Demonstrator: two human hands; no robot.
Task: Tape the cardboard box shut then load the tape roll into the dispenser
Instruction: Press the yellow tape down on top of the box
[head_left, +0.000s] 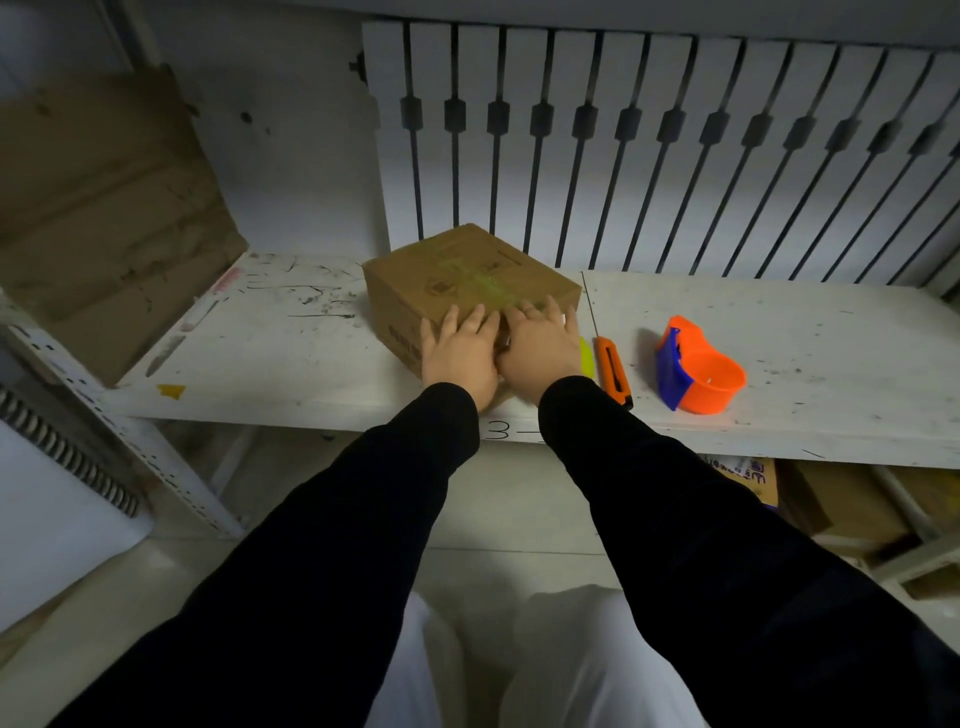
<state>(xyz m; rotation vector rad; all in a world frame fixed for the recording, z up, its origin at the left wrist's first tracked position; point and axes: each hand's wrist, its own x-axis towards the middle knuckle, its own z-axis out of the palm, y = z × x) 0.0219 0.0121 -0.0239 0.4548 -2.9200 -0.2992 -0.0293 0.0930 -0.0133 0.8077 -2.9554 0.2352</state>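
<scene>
A small brown cardboard box (467, 275) stands on the white shelf board (779, 322), its flaps down, with a strip of yellow-green tape along the top seam. My left hand (460, 353) and my right hand (540, 345) lie side by side, flat on the box's near top edge and front face, fingers spread. An orange and blue tape dispenser (696, 371) stands to the right with its round holder bare. A sliver of yellow-green (587, 356), perhaps the tape roll, shows beside my right wrist.
An orange utility knife (613, 371) lies between the box and the dispenser. Flattened cardboard (104, 208) leans at the left. A white slatted panel (675, 156) backs the shelf. More boxes (841, 499) sit under the shelf at the right.
</scene>
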